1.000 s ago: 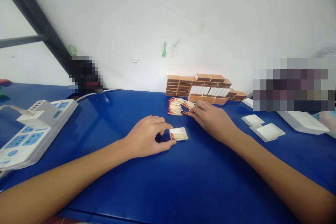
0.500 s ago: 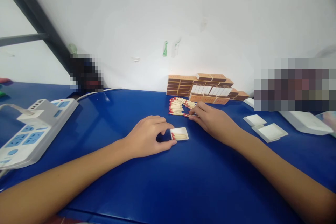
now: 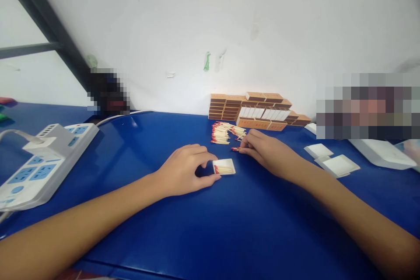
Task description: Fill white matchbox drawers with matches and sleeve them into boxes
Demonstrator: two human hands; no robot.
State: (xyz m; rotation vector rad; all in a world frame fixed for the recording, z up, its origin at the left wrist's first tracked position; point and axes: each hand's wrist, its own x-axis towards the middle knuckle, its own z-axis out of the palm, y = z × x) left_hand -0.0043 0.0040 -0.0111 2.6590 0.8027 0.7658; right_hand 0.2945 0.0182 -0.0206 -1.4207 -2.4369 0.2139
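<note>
On the blue table lies a small white matchbox tray (image 3: 226, 163) with several red-tipped matches (image 3: 224, 169) along its near side. My left hand (image 3: 187, 169) holds this tray by its left end, thumb at the near corner and fingers at the far one. To the right and a little beyond, my right hand (image 3: 259, 145) pinches matches (image 3: 235, 149), their red heads pointing left; how many I cannot tell. Just past its fingertips a loose pile of matches (image 3: 220, 133) spreads over the table.
Brown matchboxes (image 3: 223, 107) are stacked against the wall behind the pile. Empty white trays (image 3: 341, 165) lie at the right, near a larger white container (image 3: 382, 153). A power strip (image 3: 36, 170) with a plugged cable stands at the left. Another person is partly visible at the far right.
My right hand has drawn slightly toward me and right, away from the pile, with matches between its fingers. The left hand and the tray have stayed put.
</note>
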